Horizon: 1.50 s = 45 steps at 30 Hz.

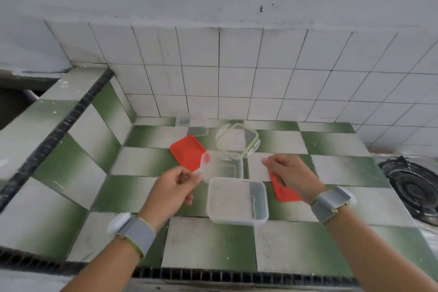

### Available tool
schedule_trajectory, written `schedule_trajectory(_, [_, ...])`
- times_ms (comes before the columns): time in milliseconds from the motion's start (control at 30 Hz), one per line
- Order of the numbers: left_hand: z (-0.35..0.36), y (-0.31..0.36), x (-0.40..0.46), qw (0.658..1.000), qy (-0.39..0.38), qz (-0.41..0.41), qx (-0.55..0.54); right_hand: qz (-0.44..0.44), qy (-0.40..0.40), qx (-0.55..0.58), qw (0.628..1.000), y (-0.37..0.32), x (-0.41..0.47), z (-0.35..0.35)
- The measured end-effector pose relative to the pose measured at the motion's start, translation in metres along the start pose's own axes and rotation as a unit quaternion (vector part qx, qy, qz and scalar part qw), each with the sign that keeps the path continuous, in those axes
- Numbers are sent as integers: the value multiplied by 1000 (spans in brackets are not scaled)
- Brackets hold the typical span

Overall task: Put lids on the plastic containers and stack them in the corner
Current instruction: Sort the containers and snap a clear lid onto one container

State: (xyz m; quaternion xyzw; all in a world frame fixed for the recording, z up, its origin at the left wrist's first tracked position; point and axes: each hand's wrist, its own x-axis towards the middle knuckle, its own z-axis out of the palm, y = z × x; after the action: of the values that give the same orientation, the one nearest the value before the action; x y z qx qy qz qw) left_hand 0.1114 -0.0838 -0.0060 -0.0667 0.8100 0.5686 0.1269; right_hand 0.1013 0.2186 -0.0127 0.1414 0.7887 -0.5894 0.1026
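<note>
So the left hand (174,182) is pinching the near-left edge of a clear lidless container (224,166), tipped up a bit, roughly dead centre of the green-and-white checkered counter (208,244). Just at its 6 o'clock sits a bigger clear tub (237,200), also no lid, flat on the tiles. At the held container's 10 o'clock there's a red lid (186,150) lying flat, and a second red lid (283,191) is over at 3 to 4 o'clock, partly under the right hand (288,174). That hand hovers with fingers loosely curled; can't honestly tell if it's touching the lid or gripping anything. At 12 to 1 o'clock a clear lid with a yellowish-green rim and side clips (238,140) lies near the wall, and another small clear container (193,125) sits at 11 o'clock against the white wall tiles (237,73). Both wrists have grey bands. Gas burner (412,185) way off at 3 o'clock.
</note>
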Motion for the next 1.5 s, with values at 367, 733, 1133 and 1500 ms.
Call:
schedule_trajectory(367, [72,79,182,920,-40,44,389,155,85,22,984,-26,123,12])
schedule_trajectory(733, [71,94,204,898,-48,108,423,113,155,19,981,-13,118,14])
schedule_trajectory(1133, [11,124,62,709,34,594,378,117,-83,381,913,-101,16,-26])
schedule_trajectory(1500, [18,38,-9,989,-55,44,-128,14,-85,401,912,-33,-64,13])
